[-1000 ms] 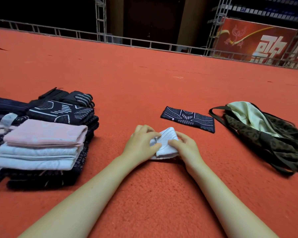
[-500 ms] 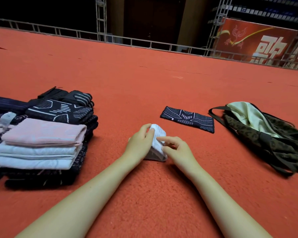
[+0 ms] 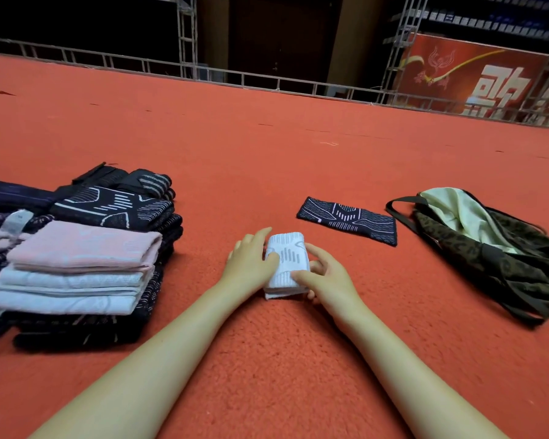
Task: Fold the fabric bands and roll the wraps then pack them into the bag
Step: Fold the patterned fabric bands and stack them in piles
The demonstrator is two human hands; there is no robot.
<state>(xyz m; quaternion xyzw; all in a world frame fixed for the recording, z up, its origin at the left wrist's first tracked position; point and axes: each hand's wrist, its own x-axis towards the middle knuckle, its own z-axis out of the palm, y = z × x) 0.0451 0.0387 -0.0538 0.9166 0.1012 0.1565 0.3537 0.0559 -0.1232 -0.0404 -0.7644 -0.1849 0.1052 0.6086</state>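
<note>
On the red carpet (image 3: 298, 172) directly in front of the person, a white knitted band (image 3: 287, 264) with a grey ribbed line pattern lies folded into a compact, thick rectangle. The left hand (image 3: 251, 263) cups its left edge with fingers curled around the far corner and thumb laid on top, while the right hand (image 3: 325, 277) pinches the near right edge, thumb over the top layer and fingers tucked against the side. To finish this fold well, the person would likely need to press the layers flat and square the edges before letting go, since the stretchy knit looks springy and may unfold if released loosely; keeping one hand clamped on the bundle while carrying it should hold the shape. The bag (image 3: 488, 248), a soft, slumped sack in a dark mottled print with a pale green lining showing at its open mouth and dark straps trailing, lies well to the right on the carpet. Between it and the hands rests a flat dark band (image 3: 347, 220) patterned with pale geometric lines, apparently folded once. To the left stands a stack of folded bands (image 3: 76, 267), pink and pale blue terry-like pieces on top of dark patterned ones, edges roughly aligned. The carpet has a short, nubby pile.
</note>
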